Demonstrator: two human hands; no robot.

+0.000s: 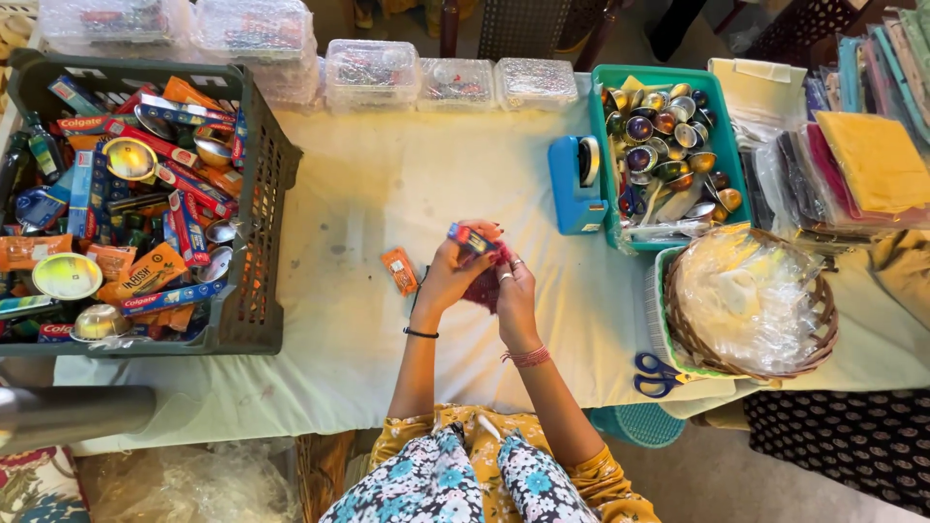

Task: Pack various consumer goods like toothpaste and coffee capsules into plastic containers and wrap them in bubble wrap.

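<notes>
Both hands' fingers (463, 254) closed round a small red-and-blue box (472, 238) over a maroon pouch (483, 288), orange sachet (399, 270) beside.

- Looking down now, both forearms are bare from the elbows out to the hands.
- The left hand (448, 276) has a thin black band (420, 333) around its wrist.
- The right hand (514, 291) wears a bundle of red-pink threads (527, 357) at the wrist, and there's a pale ring (505, 277) on one finger.
- At the elbows, short mustard-yellow sleeves (601, 479) with a faint printed pattern.
- Lower down, a white cloth (455, 484) scattered with blue and dark flowers covers the front of the body.
</notes>
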